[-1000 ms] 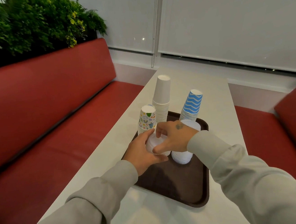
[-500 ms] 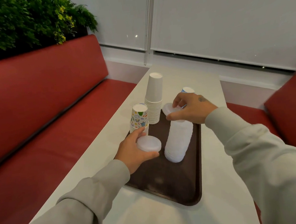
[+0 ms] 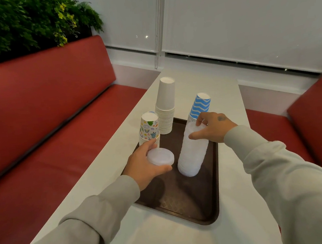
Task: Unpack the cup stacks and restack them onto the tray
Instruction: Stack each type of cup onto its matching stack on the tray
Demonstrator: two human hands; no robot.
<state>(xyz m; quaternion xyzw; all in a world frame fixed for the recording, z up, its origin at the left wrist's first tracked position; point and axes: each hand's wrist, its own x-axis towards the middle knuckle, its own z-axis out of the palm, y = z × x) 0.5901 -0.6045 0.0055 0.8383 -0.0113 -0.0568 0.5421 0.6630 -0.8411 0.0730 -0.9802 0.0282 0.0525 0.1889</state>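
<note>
Brown plastic tray (image 3: 210,212) on the white counter (image 3: 227,99), its long side running away from me. Item one: tall translucent cup stack (image 3: 192,156), upside down, base on the tray's middle, leaning away; my right hand (image 3: 215,128) grips its top with curled fingers. Item two: short translucent cup stack (image 3: 160,157), held over the tray's left edge in my left hand (image 3: 143,168), thumb and fingers curled round it. Far end: white cup stack (image 3: 166,105), blue-wave cup stack (image 3: 202,106), patterned cup stack (image 3: 149,127), all inverted. Red bench seat (image 3: 60,143) at left.
</note>
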